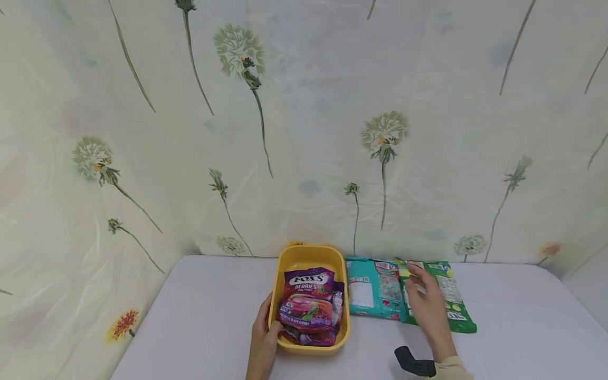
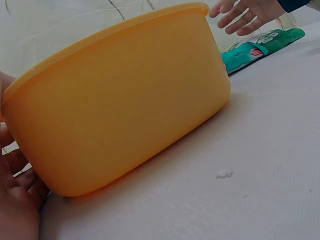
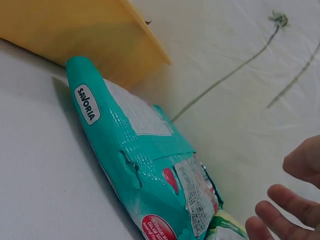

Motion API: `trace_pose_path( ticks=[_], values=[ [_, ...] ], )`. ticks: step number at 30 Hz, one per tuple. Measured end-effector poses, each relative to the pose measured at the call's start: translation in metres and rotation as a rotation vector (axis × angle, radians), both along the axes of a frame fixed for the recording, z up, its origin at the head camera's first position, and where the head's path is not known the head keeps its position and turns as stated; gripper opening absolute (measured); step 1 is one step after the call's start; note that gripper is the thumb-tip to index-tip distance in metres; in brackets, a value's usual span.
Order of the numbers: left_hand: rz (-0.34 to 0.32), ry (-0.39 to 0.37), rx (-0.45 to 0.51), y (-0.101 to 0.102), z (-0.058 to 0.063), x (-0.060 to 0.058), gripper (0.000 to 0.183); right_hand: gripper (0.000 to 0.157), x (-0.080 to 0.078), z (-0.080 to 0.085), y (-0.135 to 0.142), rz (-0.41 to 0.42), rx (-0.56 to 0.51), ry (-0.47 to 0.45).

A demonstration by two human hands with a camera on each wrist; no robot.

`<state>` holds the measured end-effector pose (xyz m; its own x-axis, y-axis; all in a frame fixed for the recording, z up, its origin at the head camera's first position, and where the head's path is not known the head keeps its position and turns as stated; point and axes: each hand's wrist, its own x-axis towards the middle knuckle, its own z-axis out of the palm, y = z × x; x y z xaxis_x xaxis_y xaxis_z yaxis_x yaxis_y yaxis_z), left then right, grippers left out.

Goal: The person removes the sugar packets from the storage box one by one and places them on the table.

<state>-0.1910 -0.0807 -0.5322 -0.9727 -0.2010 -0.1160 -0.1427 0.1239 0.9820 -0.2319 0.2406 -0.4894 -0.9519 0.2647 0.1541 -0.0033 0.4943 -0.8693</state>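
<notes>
My left hand holds a yellow plastic tub by its left side, the thumb over the rim and the fingers along the outer wall. Inside the tub lies a purple Fox's Berries candy bag, overlapping other purple packaging beneath it. My right hand hovers over the table to the right, fingers spread apart and holding nothing. Below it are a teal Savoria candy bag, flat beside the tub, and a green candy bag, partly hidden by the hand in the head view.
A white-covered table carries everything, with a flower-printed sheet rising behind its back edge. A black wrist strap piece sits at my right wrist. One small white scrap lies in front of the tub.
</notes>
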Motion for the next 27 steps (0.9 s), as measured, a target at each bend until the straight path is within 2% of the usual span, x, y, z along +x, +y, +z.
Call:
trace_pose_path(
  ticks=[11, 14, 18, 27],
  values=[
    [-0.002, -0.006, 0.01, 0.0, -0.001, 0.001, 0.068, 0.042, 0.003, 0.003, -0.015, 0.102, 0.001, 0.041],
    [0.002, -0.015, 0.013, 0.0, 0.0, 0.0, 0.068, 0.044, 0.002, 0.005, -0.019, 0.14, -0.037, 0.005],
    [0.005, -0.02, 0.013, 0.0, 0.0, -0.002, 0.068, 0.044, 0.0, 0.007, -0.024, 0.182, -0.145, -0.047],
    [0.002, -0.005, 0.004, 0.0, 0.001, -0.002, 0.068, 0.047, 0.002, 0.011, -0.034, 0.207, -0.292, -0.163]
  ],
)
